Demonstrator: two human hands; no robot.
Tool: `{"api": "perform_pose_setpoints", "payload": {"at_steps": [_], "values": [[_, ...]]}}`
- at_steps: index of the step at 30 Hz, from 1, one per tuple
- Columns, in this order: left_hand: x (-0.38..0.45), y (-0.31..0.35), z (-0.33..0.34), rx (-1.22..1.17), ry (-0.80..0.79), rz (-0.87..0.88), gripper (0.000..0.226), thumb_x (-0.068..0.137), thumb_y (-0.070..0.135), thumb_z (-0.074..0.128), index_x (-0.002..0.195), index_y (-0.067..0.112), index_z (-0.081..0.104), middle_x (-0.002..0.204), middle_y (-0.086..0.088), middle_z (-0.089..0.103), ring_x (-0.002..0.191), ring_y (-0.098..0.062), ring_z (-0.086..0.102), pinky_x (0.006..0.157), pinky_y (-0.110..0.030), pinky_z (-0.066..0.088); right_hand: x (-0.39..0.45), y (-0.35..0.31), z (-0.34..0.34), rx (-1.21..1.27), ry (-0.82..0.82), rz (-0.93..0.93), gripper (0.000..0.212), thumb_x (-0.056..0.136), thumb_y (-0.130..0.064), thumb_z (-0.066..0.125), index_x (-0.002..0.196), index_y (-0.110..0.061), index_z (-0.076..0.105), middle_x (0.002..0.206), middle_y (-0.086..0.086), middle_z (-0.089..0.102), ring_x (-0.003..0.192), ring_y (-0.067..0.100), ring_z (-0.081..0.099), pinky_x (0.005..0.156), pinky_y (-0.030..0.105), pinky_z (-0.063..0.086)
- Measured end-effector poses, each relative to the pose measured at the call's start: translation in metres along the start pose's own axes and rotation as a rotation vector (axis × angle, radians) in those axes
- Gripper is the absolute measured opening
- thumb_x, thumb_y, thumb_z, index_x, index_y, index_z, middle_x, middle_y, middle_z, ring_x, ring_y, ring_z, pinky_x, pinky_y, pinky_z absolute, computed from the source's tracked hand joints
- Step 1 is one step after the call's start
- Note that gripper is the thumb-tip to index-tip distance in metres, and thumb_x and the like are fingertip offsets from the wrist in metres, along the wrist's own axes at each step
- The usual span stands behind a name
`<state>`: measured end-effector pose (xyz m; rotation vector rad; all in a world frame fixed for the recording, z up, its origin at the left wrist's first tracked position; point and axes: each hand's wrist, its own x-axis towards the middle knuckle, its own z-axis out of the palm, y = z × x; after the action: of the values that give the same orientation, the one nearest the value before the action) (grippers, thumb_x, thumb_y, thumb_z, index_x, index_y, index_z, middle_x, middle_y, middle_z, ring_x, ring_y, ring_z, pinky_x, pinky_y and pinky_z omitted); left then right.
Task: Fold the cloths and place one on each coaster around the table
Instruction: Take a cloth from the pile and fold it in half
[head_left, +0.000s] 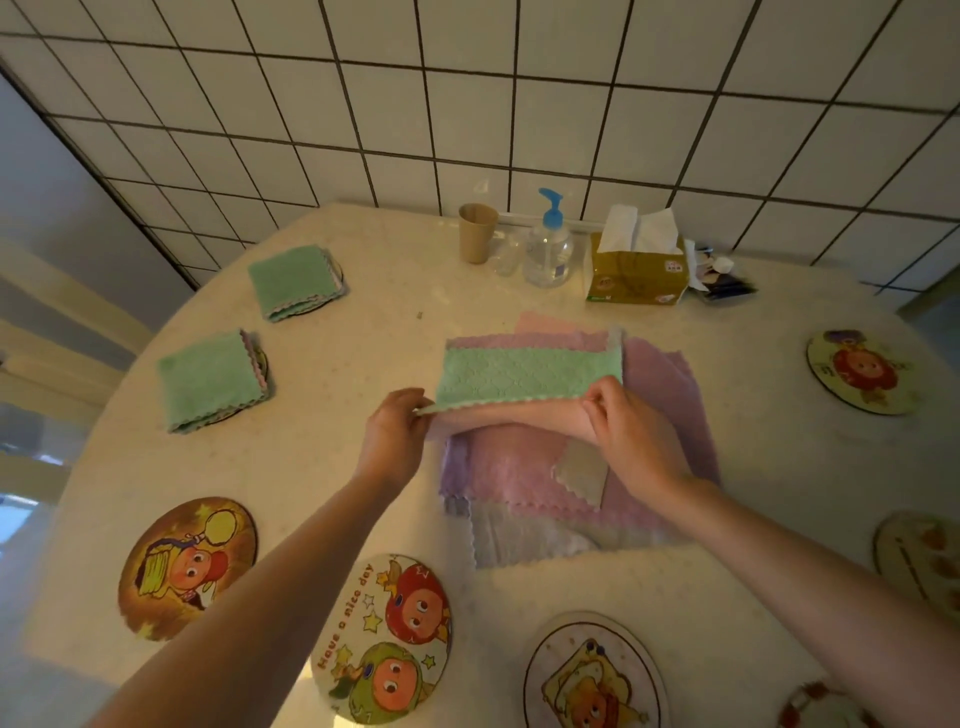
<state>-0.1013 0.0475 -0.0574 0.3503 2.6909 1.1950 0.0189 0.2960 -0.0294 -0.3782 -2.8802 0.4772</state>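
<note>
Left hand (397, 431): pinching the near left corner of the green cloth (527, 375). Right hand (631, 431): pinching its near right corner. Green cloth: raised at its near edge, pink underside showing, far edge lying on the pile of cloths (519, 483) at the table's centre. Pile: pink, lilac and pale cloths spread flat, overlapping. Folded green cloth (293, 280): far left, on a coaster whose rim alone shows. Second folded green cloth (210, 382): left, nearer, likewise on a coaster. Bare coasters with cartoon prints: near left (187, 566); near centre (384, 636); near right of centre (592, 675); far right (862, 371); right edge (919, 561). Table (363, 332): round, pale, speckled. Far side, against the tiled wall: paper cup (477, 232), pump bottle (548, 244), tissue box (636, 270).
</note>
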Motion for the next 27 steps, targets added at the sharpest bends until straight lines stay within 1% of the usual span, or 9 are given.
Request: {"api": "perform_pose_setpoints", "payload": {"at_steps": [3, 6, 8, 12, 16, 20, 23, 25, 27], "values": [[0.013, 0.019, -0.034, -0.169, 0.048, -0.023, 0.024, 0.089, -0.002, 0.051, 0.106, 0.007, 0.065, 0.104, -0.016, 0.066, 0.095, -0.032, 0.064, 0.076, -0.042, 0.057, 0.014, -0.028, -0.014, 0.069, 0.077, 0.010, 0.019, 0.098, -0.027, 0.038, 0.099, -0.009, 0.047, 0.077, 0.016, 0.066, 0.066, 0.038, 0.062, 0.046, 0.040, 0.043], [0.015, 0.035, -0.077, -0.068, 0.168, 0.106, 0.021, 0.087, 0.001, 0.054, 0.099, 0.010, 0.068, 0.086, -0.003, 0.065, 0.080, -0.021, 0.057, 0.069, -0.029, 0.042, 0.018, -0.063, -0.026, 0.141, 0.142, -0.003, 0.019, 0.099, -0.027, 0.035, 0.102, -0.010, 0.044, 0.080, 0.017, 0.065, 0.069, 0.038, 0.061, 0.049, 0.042, 0.043], [0.011, 0.038, -0.108, 0.010, 0.240, 0.192, 0.020, 0.090, 0.002, 0.054, 0.104, 0.009, 0.067, 0.091, -0.003, 0.064, 0.085, -0.017, 0.055, 0.072, -0.026, 0.038, 0.016, -0.090, -0.031, 0.155, 0.145, -0.007, 0.018, 0.100, -0.028, 0.033, 0.102, -0.013, 0.043, 0.083, 0.015, 0.065, 0.072, 0.037, 0.061, 0.052, 0.043, 0.045], [-0.015, 0.000, -0.170, 0.206, 0.299, 0.443, 0.024, 0.085, -0.004, 0.060, 0.108, 0.003, 0.065, 0.113, -0.013, 0.064, 0.109, -0.026, 0.056, 0.094, -0.024, 0.036, 0.000, -0.145, -0.026, 0.247, 0.127, -0.071, 0.023, 0.098, -0.029, 0.037, 0.102, -0.008, 0.046, 0.085, 0.014, 0.065, 0.072, 0.033, 0.061, 0.053, 0.040, 0.043], [-0.079, -0.085, -0.203, 0.317, 0.159, 0.477, 0.029, 0.078, -0.006, 0.067, 0.106, 0.004, 0.066, 0.112, -0.013, 0.065, 0.111, -0.025, 0.053, 0.097, -0.024, 0.036, -0.051, -0.187, 0.011, 0.364, -0.104, -0.101, 0.019, 0.098, -0.031, 0.036, 0.103, -0.015, 0.046, 0.075, -0.001, 0.058, 0.067, 0.020, 0.059, 0.053, 0.029, 0.040], [-0.144, -0.175, -0.206, 0.349, -0.063, 0.429, 0.033, 0.072, -0.002, 0.074, 0.103, 0.006, 0.069, 0.110, -0.013, 0.066, 0.108, -0.027, 0.057, 0.096, -0.028, 0.038, -0.108, -0.207, 0.067, 0.231, -0.355, -0.098, 0.016, 0.100, -0.023, 0.035, 0.112, -0.030, 0.043, 0.100, -0.001, 0.065, 0.083, 0.015, 0.064, 0.068, 0.035, 0.055], [-0.181, -0.219, -0.201, 0.316, -0.211, 0.377, 0.024, 0.077, 0.012, 0.062, 0.100, 0.013, 0.069, 0.103, -0.005, 0.067, 0.099, -0.022, 0.060, 0.087, -0.026, 0.044, -0.154, -0.216, 0.097, 0.157, -0.532, -0.066, 0.033, 0.095, -0.006, 0.039, 0.115, -0.032, 0.042, 0.112, -0.001, 0.060, 0.093, 0.016, 0.062, 0.071, 0.035, 0.055], [-0.201, -0.241, -0.201, 0.322, -0.281, 0.346, 0.023, 0.079, 0.009, 0.064, 0.101, 0.015, 0.069, 0.101, -0.003, 0.068, 0.096, -0.020, 0.061, 0.085, -0.022, 0.044, -0.181, -0.223, 0.108, 0.100, -0.584, -0.088, 0.040, 0.093, -0.001, 0.039, 0.115, -0.033, 0.043, 0.105, -0.003, 0.060, 0.082, 0.010, 0.060, 0.066, 0.030, 0.053], [-0.213, -0.255, -0.204, 0.345, -0.320, 0.313, 0.023, 0.082, 0.006, 0.067, 0.104, 0.014, 0.071, 0.103, -0.004, 0.070, 0.097, -0.021, 0.063, 0.086, -0.018, 0.040, -0.197, -0.228, 0.113, 0.097, -0.593, -0.093, 0.030, 0.096, -0.007, 0.039, 0.115, -0.028, 0.047, 0.092, -0.011, 0.056, 0.068, -0.001, 0.052, 0.055, 0.020, 0.042]]}}
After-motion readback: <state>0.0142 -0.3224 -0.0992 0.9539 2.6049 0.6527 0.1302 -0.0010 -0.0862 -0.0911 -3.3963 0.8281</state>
